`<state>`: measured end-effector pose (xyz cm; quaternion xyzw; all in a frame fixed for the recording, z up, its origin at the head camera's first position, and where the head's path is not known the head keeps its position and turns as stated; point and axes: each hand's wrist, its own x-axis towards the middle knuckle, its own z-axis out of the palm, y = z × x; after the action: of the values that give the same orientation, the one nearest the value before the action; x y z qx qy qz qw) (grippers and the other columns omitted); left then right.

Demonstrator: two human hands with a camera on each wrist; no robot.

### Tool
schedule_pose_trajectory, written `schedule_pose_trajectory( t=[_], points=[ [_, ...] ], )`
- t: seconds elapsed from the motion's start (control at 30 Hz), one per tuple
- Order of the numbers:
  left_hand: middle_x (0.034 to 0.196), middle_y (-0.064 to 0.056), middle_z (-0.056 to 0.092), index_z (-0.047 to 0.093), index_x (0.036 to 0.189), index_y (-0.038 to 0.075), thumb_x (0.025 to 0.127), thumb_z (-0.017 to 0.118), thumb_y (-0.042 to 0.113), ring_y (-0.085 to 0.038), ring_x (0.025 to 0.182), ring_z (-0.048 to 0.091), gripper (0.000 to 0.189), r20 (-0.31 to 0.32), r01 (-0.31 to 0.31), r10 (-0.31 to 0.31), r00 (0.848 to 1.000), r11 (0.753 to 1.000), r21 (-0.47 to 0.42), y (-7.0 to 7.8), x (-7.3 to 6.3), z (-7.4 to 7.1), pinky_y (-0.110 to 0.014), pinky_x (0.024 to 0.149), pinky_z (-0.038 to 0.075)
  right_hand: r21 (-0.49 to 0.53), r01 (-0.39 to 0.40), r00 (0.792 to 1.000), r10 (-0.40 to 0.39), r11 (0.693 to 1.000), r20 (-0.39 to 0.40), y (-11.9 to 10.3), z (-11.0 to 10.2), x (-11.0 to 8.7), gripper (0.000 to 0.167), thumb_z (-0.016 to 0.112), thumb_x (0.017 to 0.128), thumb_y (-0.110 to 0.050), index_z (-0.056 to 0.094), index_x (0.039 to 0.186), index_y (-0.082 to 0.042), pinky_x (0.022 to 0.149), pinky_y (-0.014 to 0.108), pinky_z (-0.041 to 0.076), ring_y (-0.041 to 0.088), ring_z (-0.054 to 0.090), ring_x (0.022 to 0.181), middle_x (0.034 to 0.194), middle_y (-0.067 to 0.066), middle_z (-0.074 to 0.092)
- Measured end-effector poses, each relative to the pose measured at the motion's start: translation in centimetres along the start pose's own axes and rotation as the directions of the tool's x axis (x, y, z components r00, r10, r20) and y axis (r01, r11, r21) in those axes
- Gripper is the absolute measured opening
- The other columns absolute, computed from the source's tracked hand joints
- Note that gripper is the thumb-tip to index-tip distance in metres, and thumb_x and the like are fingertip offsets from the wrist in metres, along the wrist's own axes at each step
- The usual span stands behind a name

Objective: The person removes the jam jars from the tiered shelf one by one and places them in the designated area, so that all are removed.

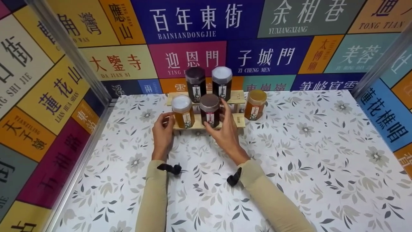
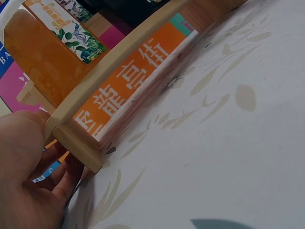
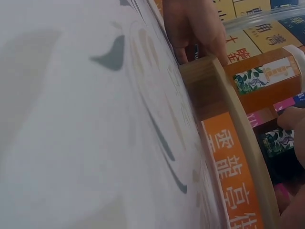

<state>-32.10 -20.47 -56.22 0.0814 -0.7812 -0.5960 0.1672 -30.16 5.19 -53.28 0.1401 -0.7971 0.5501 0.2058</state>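
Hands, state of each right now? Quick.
Left hand: closed, holding the rack by its left end.
Right hand: closed, holding the front dark jar.

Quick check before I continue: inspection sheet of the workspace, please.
Surface: pale tabletop with leaf and flower print.
Job's things: two-tier wooden rack; two dark jars on the back tier; white-lidded amber jar on the front tier; brown-lidded dark jar beside it; yellow-lidded amber jar right of the rack.
Clutter: nothing seen.
Hands: left hand holds the rack's left end; right hand grips the brown-lidded dark jar.
Cables: nothing seen.
Surroundings: colourful sign-printed walls.
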Motion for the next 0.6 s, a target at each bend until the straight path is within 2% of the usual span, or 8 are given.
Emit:
schedule_pose_trajectory(
  t=[0.27, 0.47, 0.6],
  points=[
    [0.118, -0.007, 0.074, 0.073, 0.129, 0.021, 0.110, 0.065, 0.036, -0.021, 0.102, 0.070, 0.025, 0.009, -0.004, 0.004, 1.000, 1.000, -0.001, -0.2, 0.1, 0.0, -0.032, 0.079, 0.058, -0.138, 0.013, 0.998, -0.005, 0.990, 0.056, 0.0, -3.2, -0.7, 0.103, 0.091, 0.087, -0.029, 0.030, 0.170, -0.016, 0.102, 0.040, 0.062, 0.030, 0.065, 0.129, 0.158, 0.014, 0.051],
    [0.113, -0.007, 0.074, 0.074, 0.128, 0.021, 0.110, 0.065, 0.035, -0.021, 0.095, 0.071, 0.024, 0.002, -0.020, 0.020, 1.000, 1.000, 0.005, -0.2, 0.1, 0.0, -0.029, 0.068, 0.056, -0.128, -0.002, 0.995, 0.014, 0.992, 0.095, 0.3, -6.2, -1.4, 0.105, 0.093, 0.085, -0.027, 0.031, 0.169, -0.012, 0.105, 0.044, 0.060, 0.030, 0.062, 0.133, 0.156, 0.014, 0.051],
    [0.113, -0.007, 0.074, 0.074, 0.128, 0.022, 0.110, 0.065, 0.036, -0.020, 0.095, 0.070, 0.024, 0.001, -0.008, 0.008, 1.000, 1.000, -0.003, -0.2, 0.1, -0.1, -0.028, 0.066, 0.055, -0.130, -0.020, 0.995, 0.033, 0.991, 0.097, 0.6, -8.1, -1.6, 0.104, 0.093, 0.085, -0.027, 0.033, 0.168, -0.014, 0.107, 0.047, 0.058, 0.030, 0.060, 0.133, 0.154, 0.014, 0.052]
  ],
)
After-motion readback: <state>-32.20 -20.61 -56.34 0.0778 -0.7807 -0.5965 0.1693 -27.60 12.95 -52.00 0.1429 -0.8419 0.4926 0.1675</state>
